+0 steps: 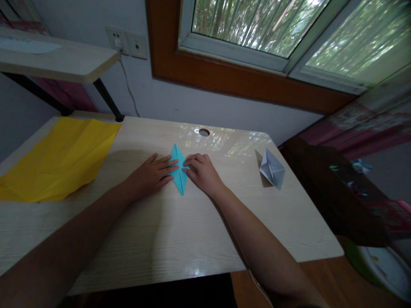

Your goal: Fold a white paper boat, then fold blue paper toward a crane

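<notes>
A light-blue folded paper (180, 182) in a long diamond shape lies flat on the table, with a crease running down its middle. My left hand (154, 173) rests flat from the left, its fingers spread and their tips on the paper. From the right, my right hand (204, 173) has its fingers bent, with thumb and fingertips closed at the paper's right corner. That corner is partly hidden under the fingers. Farther right stands a grey folded paper piece (272, 169), away from both hands.
A large yellow sheet (64, 158) covers the left of the pale wooden table (192, 239). Behind it rises a shelf (64, 64) on black legs. A round cable hole (204, 132) sits near the back edge. Dark furniture (337, 188) stands beyond the right edge.
</notes>
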A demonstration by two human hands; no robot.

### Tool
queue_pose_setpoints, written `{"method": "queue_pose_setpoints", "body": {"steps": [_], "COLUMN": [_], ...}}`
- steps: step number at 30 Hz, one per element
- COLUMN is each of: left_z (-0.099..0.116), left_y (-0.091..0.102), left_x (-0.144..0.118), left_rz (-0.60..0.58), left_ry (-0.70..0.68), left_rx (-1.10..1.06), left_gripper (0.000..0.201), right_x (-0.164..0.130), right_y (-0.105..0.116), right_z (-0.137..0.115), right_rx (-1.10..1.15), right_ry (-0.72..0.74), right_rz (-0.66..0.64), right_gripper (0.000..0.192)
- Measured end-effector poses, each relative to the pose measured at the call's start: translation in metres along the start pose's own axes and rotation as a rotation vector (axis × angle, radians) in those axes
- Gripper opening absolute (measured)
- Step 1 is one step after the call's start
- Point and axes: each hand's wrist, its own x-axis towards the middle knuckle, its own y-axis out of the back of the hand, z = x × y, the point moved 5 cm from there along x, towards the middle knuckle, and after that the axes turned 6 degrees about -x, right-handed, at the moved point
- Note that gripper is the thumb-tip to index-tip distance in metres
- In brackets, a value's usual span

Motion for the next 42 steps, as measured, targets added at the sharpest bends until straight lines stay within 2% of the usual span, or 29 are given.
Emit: {"method": "queue_pose_setpoints", "body": {"steps": [5,9,19,25,29,34,42], "left_z": [-0.003,-0.002,0.001,0.005,0.007,0.002,-0.004], "left_y": [-0.004,-0.003,0.003,0.01,0.012,0.012,0.008], "left_x": [0.0,0.0,0.0,0.0,-0.001,0.0,0.0], "left_rz": [-0.022,-0.015,0.038,0.088,0.111,0.131,0.124], "left_ry": [0.009,0.003,-0.013,-0.08,-0.112,-0.041,0.122], "left_rx": [0.03,0.03,-0.033,-0.046,-0.052,-0.02,0.046], "left_gripper": [0.05,0.05,0.047,0.036,0.033,0.033,0.048], "right_x": [-0.002,-0.003,-0.003,-0.001,-0.001,-0.002,-0.002], "right_y": [-0.002,-0.006,-0.006,-0.002,0.0,-0.001,0.0], "right_z": [-0.004,-0.004,-0.002,-0.002,-0.003,-0.002,-0.005], "right_rx": [-0.061,-0.105,-0.055,0.043,0.075,0.095,0.075], "right_ry": [0.035,0.036,0.037,0.005,0.028,0.078,0.096], "right_rz": [-0.044,-0.092,-0.133,-0.142,-0.159,-0.173,-0.178], "right_gripper": [0.037,0.043,0.043,0.056,0.05,0.038,0.037]}}
